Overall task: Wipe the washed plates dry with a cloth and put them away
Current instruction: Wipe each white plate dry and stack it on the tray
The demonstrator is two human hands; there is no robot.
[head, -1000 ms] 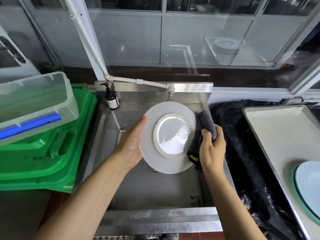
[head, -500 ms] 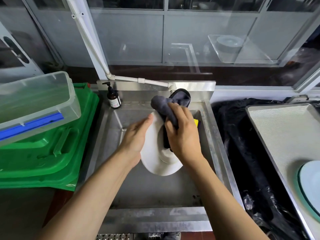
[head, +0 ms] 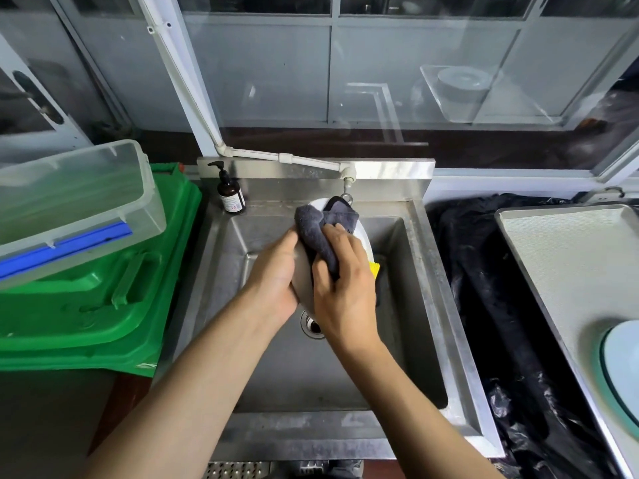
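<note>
A white plate (head: 301, 275) is held upright on edge over the steel sink (head: 428, 305). My left hand (head: 276, 274) holds its left rim with the fingers behind it. My right hand (head: 342, 285) presses a grey cloth (head: 318, 229) with a yellow tag against the plate's face, fingers curled on the fabric. The cloth drapes over the plate's top edge and hides most of the plate. A second plate (head: 622, 368), pale with a green rim, lies on the metal tray (head: 567, 264) at the right edge of view.
A tap (head: 347, 178) hangs just above the plate. A brown pump bottle (head: 231, 195) stands at the sink's back left corner. Green lids (head: 86, 305) with a clear plastic box (head: 72, 202) on top fill the left. Black plastic sheet (head: 484, 305) lies between sink and tray.
My right hand brought the cloth from the plate's right edge onto its face and over the top. The plate turned from facing me to nearly edge-on.
</note>
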